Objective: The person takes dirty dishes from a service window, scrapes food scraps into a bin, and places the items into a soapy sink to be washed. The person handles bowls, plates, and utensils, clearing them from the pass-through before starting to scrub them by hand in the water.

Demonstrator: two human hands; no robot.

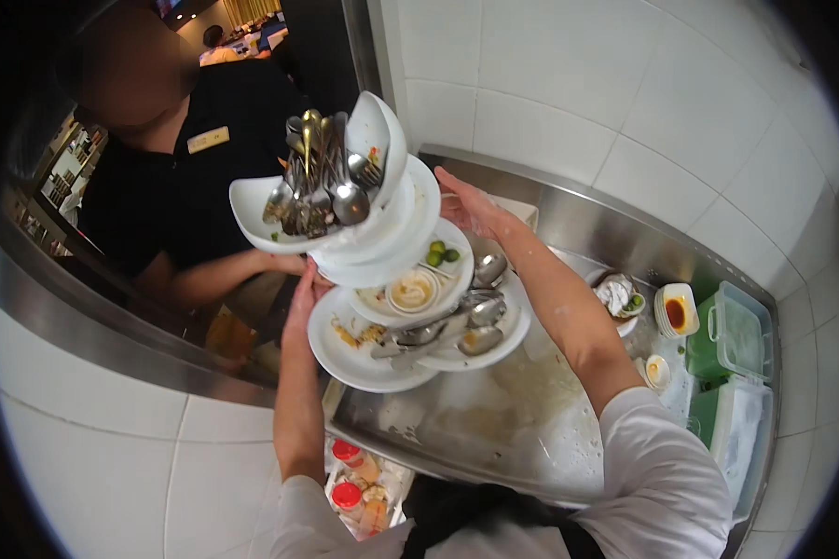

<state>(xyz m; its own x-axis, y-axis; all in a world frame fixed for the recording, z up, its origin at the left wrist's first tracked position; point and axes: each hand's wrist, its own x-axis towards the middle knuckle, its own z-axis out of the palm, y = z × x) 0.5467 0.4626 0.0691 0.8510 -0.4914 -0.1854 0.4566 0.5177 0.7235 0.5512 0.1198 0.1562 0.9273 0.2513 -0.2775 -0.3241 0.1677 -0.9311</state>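
Note:
A stack of white bowls and plates (421, 200) is between my two hands. My left hand (302, 296) has its fingers at the stack's left side, and my right hand (474, 205) grips the right rim, its fingertips partly hidden. On top sits a curved white bowl (252, 212) filled with used spoons and forks (319, 182). Just below are white plates (382, 374) with food scraps, small green citrus fruits (441, 253), a sauce cup (412, 291) and dirty spoons (480, 340). Whether these plates rest on the counter or belong to the held stack, I cannot tell.
A person in a black shirt (224, 121) stands beyond the opening, one hand (284, 263) by the stack. Along the wet steel counter (531, 438) are sauce dishes (676, 312), a foil-topped bowl (617, 296) and green-and-clear containers (746, 321). Red-lidded jars (348, 494) sit below.

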